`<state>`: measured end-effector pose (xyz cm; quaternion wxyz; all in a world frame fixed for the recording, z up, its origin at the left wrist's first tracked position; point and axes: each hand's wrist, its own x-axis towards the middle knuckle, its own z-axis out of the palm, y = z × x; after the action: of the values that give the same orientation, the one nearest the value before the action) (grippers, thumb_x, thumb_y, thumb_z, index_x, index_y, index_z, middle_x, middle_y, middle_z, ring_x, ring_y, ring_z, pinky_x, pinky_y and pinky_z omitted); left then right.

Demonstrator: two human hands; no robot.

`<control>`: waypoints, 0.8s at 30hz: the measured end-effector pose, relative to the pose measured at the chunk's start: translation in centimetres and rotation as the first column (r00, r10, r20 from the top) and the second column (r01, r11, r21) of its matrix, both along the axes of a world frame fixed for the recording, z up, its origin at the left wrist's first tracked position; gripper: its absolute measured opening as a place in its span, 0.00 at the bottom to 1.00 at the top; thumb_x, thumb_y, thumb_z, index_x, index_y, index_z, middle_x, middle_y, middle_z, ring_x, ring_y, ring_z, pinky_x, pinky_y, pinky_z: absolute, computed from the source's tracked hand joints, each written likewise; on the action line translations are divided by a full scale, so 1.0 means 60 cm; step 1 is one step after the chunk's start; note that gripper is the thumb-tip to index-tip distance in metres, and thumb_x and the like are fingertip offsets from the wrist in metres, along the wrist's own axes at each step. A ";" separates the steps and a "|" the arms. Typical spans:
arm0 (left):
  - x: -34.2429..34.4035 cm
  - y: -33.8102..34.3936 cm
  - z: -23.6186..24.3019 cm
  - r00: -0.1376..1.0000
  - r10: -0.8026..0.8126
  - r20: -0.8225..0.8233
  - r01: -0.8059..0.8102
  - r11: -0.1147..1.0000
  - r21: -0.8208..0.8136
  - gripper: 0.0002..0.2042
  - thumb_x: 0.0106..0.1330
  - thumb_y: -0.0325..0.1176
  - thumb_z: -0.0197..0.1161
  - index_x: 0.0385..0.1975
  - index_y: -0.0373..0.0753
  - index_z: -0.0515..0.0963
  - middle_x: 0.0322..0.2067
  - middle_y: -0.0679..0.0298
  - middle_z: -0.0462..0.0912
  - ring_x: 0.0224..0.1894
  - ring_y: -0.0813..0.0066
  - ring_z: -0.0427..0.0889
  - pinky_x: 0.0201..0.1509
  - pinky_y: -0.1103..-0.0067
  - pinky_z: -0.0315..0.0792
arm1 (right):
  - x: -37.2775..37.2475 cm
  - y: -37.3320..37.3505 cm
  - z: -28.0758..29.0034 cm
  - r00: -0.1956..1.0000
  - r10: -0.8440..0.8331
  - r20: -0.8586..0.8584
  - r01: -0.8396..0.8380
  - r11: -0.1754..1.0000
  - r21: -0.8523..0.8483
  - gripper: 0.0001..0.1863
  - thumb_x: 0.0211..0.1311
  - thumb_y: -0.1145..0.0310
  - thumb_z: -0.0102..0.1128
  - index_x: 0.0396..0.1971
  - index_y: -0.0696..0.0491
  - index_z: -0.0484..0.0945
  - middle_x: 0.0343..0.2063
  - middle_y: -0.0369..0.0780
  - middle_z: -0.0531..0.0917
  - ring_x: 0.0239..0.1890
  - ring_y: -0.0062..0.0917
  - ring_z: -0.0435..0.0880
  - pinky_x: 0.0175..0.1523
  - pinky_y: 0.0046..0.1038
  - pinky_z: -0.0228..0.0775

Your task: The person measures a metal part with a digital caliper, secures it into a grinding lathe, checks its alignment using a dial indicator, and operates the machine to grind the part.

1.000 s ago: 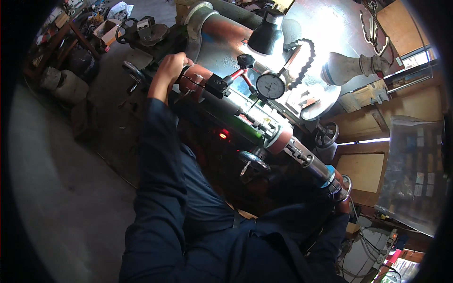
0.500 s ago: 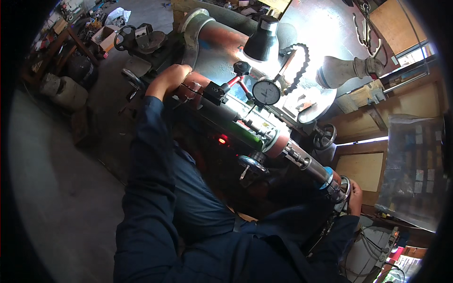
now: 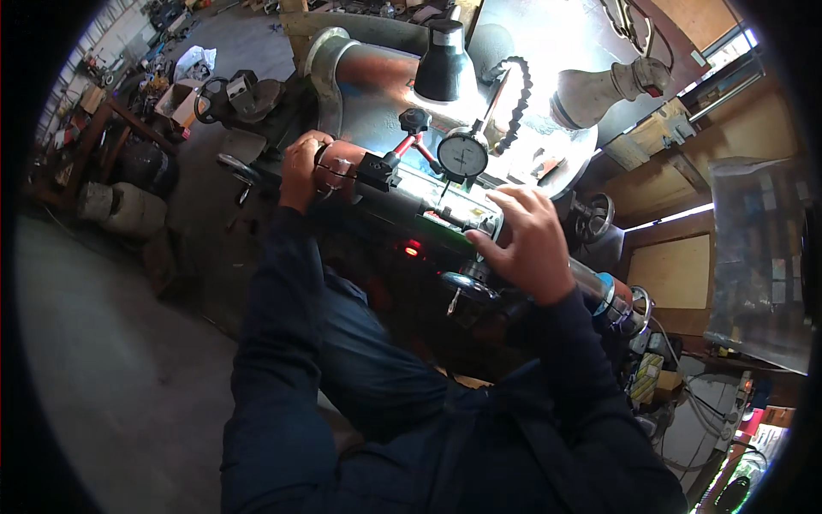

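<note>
A dial indicator (image 3: 463, 155) stands over a slim shaft-like part on the long machine, its stem pointing down. Red arms with a black knob (image 3: 416, 120) link it to a black block (image 3: 377, 171) on the machine. My left hand (image 3: 301, 171) is curled over the reddish cylindrical end (image 3: 341, 163) of the machine, left of the block. My right hand (image 3: 531, 240) has thumb and fingers spread about the machine's right-hand holder, hiding much of it; whether it touches cannot be made out. Beyond it, the silver handwheel (image 3: 640, 310) at the right end is free of my hand.
A black lamp (image 3: 445, 64) shines behind the indicator, near a pale lamp-like head (image 3: 604, 94). A front handwheel (image 3: 469, 289) juts toward me, and another handwheel (image 3: 592, 216) sits at the back right. A clear plastic sheet (image 3: 758, 257) hangs at the right. Gas-bottle-like tanks (image 3: 124, 206) stand at the left.
My right hand has left the right-end handwheel and come left to the machine's middle, fingers spread. My left hand stays at the reddish end, slightly shifted. The whole view has turned a little.
</note>
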<state>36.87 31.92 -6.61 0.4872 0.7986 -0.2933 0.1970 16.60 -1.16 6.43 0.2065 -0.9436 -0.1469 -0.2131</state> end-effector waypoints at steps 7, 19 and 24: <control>-0.088 -0.055 0.091 0.898 0.439 0.022 -0.400 0.838 -0.372 0.16 0.69 0.36 0.49 0.44 0.31 0.79 0.55 0.53 0.78 0.59 0.60 0.75 0.62 0.70 0.67 | 0.010 0.010 -0.054 0.986 -0.036 -0.166 0.028 0.998 -0.053 0.17 0.56 0.59 0.68 0.39 0.57 0.85 0.38 0.45 0.85 0.41 0.40 0.85 0.45 0.40 0.76; -0.206 -0.177 0.012 0.891 0.108 0.441 -0.292 0.881 0.372 0.12 0.59 0.42 0.67 0.43 0.61 0.81 0.72 0.58 0.62 0.77 0.49 0.45 0.75 0.57 0.34 | 0.003 0.019 -0.056 0.960 -0.115 -0.255 0.115 0.993 -0.013 0.14 0.54 0.60 0.68 0.36 0.53 0.85 0.33 0.41 0.85 0.33 0.39 0.85 0.40 0.37 0.75; -0.205 -0.182 0.017 0.883 0.115 0.456 -0.310 0.871 0.382 0.12 0.59 0.43 0.67 0.43 0.61 0.81 0.72 0.60 0.62 0.76 0.50 0.46 0.74 0.58 0.35 | 0.003 0.013 -0.056 0.971 -0.107 -0.215 0.106 0.994 -0.018 0.14 0.54 0.60 0.67 0.36 0.53 0.85 0.32 0.42 0.85 0.30 0.39 0.85 0.37 0.37 0.76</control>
<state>24.58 21.00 -5.61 0.1921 0.8551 -0.3361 0.3450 16.80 -0.38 3.04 0.2063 -0.9684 -0.0735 -0.1197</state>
